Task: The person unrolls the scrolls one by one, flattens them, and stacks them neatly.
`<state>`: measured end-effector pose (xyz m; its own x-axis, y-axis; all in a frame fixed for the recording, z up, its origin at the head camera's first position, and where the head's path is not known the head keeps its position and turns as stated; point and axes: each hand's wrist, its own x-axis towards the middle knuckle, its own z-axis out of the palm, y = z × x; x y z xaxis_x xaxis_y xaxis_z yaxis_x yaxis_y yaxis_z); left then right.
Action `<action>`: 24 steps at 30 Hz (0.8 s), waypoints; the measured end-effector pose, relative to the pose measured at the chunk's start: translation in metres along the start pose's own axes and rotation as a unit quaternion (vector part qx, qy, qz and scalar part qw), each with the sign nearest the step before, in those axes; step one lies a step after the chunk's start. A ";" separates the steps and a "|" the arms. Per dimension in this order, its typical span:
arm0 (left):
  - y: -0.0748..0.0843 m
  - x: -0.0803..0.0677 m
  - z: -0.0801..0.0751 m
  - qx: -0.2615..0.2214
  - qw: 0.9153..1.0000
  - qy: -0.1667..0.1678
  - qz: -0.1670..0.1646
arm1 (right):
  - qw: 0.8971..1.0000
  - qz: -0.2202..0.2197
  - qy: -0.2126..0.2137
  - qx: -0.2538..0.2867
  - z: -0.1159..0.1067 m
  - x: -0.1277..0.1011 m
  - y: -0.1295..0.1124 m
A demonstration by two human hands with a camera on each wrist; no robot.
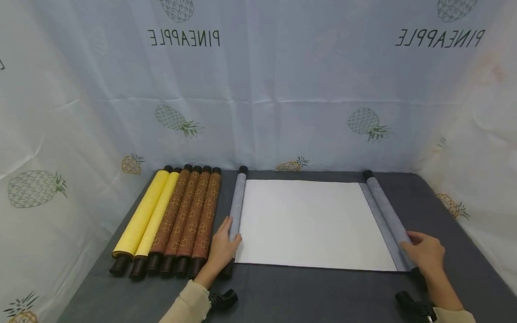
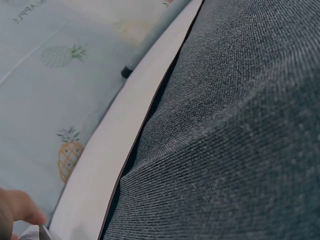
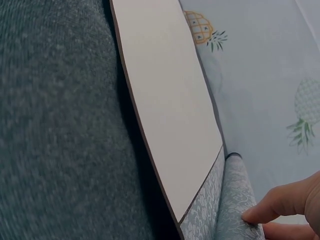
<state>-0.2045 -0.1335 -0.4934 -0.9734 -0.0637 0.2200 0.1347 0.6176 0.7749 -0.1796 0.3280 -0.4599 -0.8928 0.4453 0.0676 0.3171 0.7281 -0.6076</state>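
Observation:
A scroll with a blank white sheet (image 1: pixel 312 223) lies partly unrolled on the dark table, with a grey-blue roll at each side. My left hand (image 1: pixel 223 247) holds the left roll (image 1: pixel 238 194) near its front end, thumb on the sheet side. At the right, my right hand (image 1: pixel 426 253) grips the other roll (image 1: pixel 387 207) near its front end. In the right wrist view, that roll (image 3: pixel 235 200) shows a floral pattern, with fingers (image 3: pixel 275 202) curled against it. Only part of the left hand (image 2: pixel 17 210) enters the left wrist view.
Two yellow rolled scrolls (image 1: pixel 143 214) and several brown patterned ones (image 1: pixel 192 211) lie side by side left of the left hand, dark knobs at their ends. The grey cloth-covered table (image 1: pixel 308 300) meets pineapple-print curtains (image 1: pixel 262 83) at the back and sides.

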 end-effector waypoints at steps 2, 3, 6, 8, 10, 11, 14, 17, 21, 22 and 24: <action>0.000 0.000 0.000 0.009 1.000 -0.007 0.003 | 1.000 0.005 -0.002 0.004 -0.001 0.000 0.001; 0.000 0.000 0.000 0.012 1.000 -0.012 0.006 | 1.000 0.005 -0.003 0.004 -0.002 0.000 0.002; 0.000 0.000 -0.001 0.018 1.000 -0.024 0.009 | 1.000 0.011 -0.009 0.007 -0.005 0.001 0.004; 0.000 0.000 -0.002 0.020 0.999 -0.026 0.013 | 1.000 0.014 -0.010 0.009 -0.005 0.001 0.005; 0.000 0.001 -0.003 0.022 0.999 -0.024 0.016 | 1.000 0.019 -0.008 0.010 -0.005 0.001 0.006; 0.000 0.001 -0.004 0.024 0.999 -0.022 0.019 | 1.000 0.022 -0.008 0.011 -0.004 0.002 0.007; -0.002 0.002 -0.005 0.022 0.999 -0.015 0.021 | 1.000 0.027 -0.003 0.013 -0.004 0.002 0.008; -0.003 0.002 -0.005 0.025 0.999 -0.007 0.029 | 0.999 0.032 -0.001 0.014 -0.003 0.003 0.009; -0.008 0.003 -0.002 0.010 0.999 0.006 0.044 | 0.999 0.041 0.001 0.015 -0.004 0.004 0.010; -0.010 0.003 -0.002 0.002 0.999 0.011 0.048 | 0.999 0.044 0.002 0.016 -0.004 0.005 0.011; -0.016 0.002 0.001 -0.007 0.997 0.028 0.071 | 0.999 0.046 0.003 0.014 -0.005 0.006 0.013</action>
<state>-0.2087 -0.1425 -0.5056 -0.9324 -0.0202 0.3610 0.2737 0.6128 0.7413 -0.1794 0.3425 -0.4632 -0.8587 0.5123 0.0160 0.3878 0.6697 -0.6334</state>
